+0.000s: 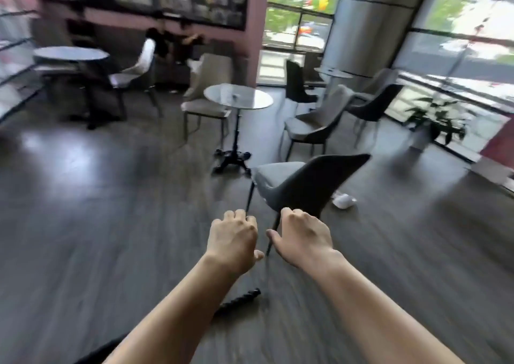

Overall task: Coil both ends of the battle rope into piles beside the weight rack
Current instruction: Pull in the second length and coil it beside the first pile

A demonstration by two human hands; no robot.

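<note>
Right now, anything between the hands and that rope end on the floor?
Nothing visible. The rope end lies on bare floor below and between the forearms; the left hand and right hand are held above it, holding nothing. The dark chair stands farther out, beyond the hands. No weight rack in view.
</note>
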